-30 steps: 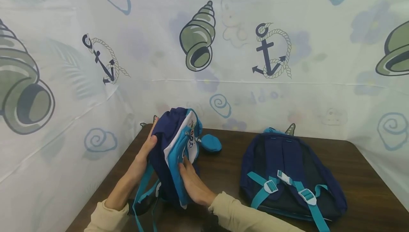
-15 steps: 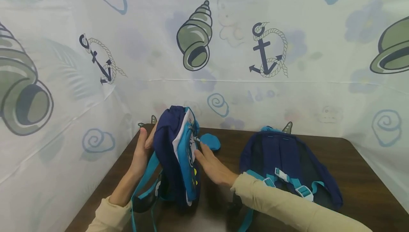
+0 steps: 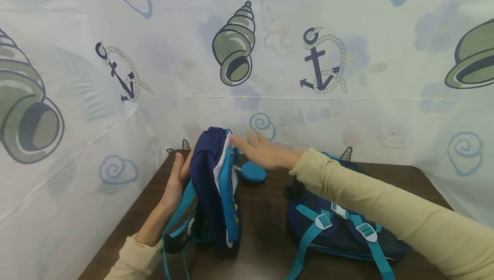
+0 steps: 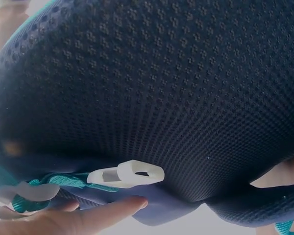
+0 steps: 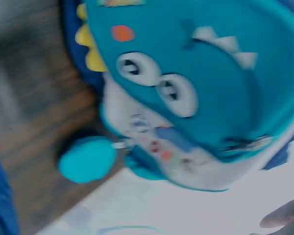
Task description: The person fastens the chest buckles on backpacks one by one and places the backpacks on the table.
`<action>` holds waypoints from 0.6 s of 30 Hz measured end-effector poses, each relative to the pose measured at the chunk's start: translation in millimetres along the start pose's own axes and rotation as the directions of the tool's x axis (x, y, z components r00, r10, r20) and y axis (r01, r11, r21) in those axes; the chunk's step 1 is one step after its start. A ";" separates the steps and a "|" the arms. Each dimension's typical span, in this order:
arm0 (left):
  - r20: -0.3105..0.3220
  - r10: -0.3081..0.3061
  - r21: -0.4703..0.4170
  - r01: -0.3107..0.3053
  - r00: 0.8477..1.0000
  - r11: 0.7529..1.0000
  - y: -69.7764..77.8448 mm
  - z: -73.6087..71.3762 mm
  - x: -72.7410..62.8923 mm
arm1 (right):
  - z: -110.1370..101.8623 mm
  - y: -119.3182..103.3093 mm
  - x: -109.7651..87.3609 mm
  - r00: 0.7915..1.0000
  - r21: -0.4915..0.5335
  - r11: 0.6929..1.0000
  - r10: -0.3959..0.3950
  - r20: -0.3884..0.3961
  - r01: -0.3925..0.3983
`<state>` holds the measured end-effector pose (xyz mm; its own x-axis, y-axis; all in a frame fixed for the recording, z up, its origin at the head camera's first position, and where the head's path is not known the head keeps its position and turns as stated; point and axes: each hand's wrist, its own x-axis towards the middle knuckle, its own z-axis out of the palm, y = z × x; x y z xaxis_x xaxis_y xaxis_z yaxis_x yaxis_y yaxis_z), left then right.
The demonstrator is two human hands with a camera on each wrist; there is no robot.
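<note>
A navy and light-blue kids' backpack (image 3: 210, 177) stands upright on its bottom at the table's left side. In the right wrist view its front (image 5: 225, 88) carries a cartoon face with big eyes and white teeth. My left hand (image 3: 173, 185) rests against the back of it, thumb raised apart from the fabric. One straight finger (image 4: 112, 210) lies by a white buckle (image 4: 132, 174) under the mesh back panel (image 4: 161, 88). My right hand (image 3: 266, 151) is spread, palm down, beside the backpack's upper front; whether its fingertips touch cannot be told.
A second navy backpack (image 3: 328, 237) lies on the right with its straps (image 3: 308, 237) upward, partly covered by my right sleeve (image 3: 366, 194). A round blue pouch (image 3: 252, 172) hangs by the first backpack's front. Behind the brown table (image 3: 262, 237) is a printed curtain (image 3: 173, 57).
My right hand has slid up from the backpack's lower front to near its top. The backpack has turned more edge-on and upright. My left thumb has come off its side.
</note>
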<state>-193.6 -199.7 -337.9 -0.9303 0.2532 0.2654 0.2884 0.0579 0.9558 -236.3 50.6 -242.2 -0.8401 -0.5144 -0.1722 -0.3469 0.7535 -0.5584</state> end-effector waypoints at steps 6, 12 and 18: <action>0.041 0.010 -0.050 -0.008 0.999 0.999 -1.1 3.1 1.8 | -13.3 -41.5 -1.3 0.999 -0.115 0.993 0.013 -0.046 -0.018; 0.074 0.036 -0.034 -0.034 0.997 0.999 -5.2 5.8 3.2 | -1.2 -66.4 6.2 1.000 -0.257 0.966 -0.012 -0.019 0.006; -0.020 0.029 0.062 -0.028 0.999 0.998 -8.0 9.5 1.5 | 13.9 -76.6 13.0 1.000 -0.324 0.946 -0.028 0.009 0.029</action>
<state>-195.2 -190.6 -346.4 -0.9259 0.2351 0.2957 0.3277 0.1102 0.9383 -214.9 -19.5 -212.9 -0.8263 -0.5389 -0.1638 -0.4878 0.8301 -0.2703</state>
